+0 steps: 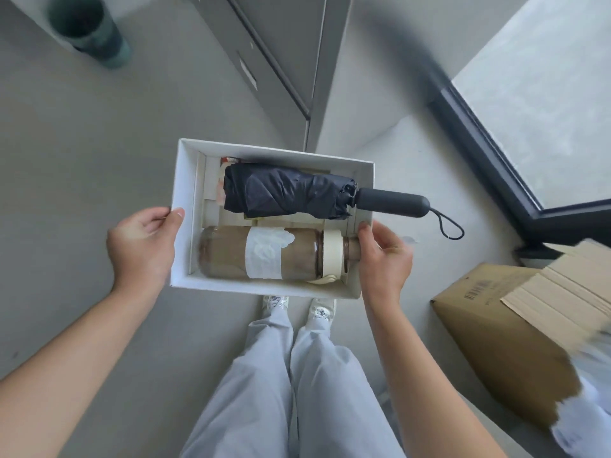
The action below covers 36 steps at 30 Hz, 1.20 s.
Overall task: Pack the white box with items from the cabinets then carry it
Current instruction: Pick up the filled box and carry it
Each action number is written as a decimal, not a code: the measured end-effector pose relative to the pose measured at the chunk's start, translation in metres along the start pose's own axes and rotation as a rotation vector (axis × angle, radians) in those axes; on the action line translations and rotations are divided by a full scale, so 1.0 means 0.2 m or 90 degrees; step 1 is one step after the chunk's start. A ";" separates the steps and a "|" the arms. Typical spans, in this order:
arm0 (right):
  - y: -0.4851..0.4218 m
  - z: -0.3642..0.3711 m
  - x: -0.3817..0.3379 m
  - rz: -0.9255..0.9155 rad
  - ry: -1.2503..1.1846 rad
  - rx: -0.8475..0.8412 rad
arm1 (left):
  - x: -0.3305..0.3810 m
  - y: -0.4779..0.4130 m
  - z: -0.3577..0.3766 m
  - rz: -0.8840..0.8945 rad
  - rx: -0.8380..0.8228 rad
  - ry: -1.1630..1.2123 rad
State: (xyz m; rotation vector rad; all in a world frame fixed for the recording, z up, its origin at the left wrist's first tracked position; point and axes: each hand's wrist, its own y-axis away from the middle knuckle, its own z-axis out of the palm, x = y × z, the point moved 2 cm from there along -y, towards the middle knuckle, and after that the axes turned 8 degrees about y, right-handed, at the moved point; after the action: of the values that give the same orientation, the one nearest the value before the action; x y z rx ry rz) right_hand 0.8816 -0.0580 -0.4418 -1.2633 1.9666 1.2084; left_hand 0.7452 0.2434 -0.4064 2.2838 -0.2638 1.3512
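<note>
I hold the white box (185, 180) in the air above my feet. My left hand (142, 249) grips its left wall, thumb over the rim. My right hand (385, 259) grips the right wall, thumb on the rim. Inside lies a folded black umbrella (284, 191) along the far side, its dark handle (393, 201) sticking out over the right rim with a wrist loop hanging. A brown bottle (231, 256) with a white label and cream cap lies along the near side. Some packets lie under the umbrella, mostly hidden.
Grey cabinet doors (274, 54) stand ahead. A dark green cup (89, 28) is at the upper left. An open cardboard box (515, 328) sits on the floor at my right, beside a dark window frame (496, 153). Grey floor lies to the left.
</note>
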 end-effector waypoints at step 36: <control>1.27 0.88 -1.63 -0.453 0.218 -0.319 | 0.45 0.30 -1.93 -0.087 0.454 0.212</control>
State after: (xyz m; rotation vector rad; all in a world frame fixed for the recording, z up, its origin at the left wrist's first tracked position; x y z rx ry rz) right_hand 0.7888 0.2871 -0.1684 -2.2950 1.2118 1.1741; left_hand 0.4667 0.3857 -0.1541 2.4741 0.5609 1.9346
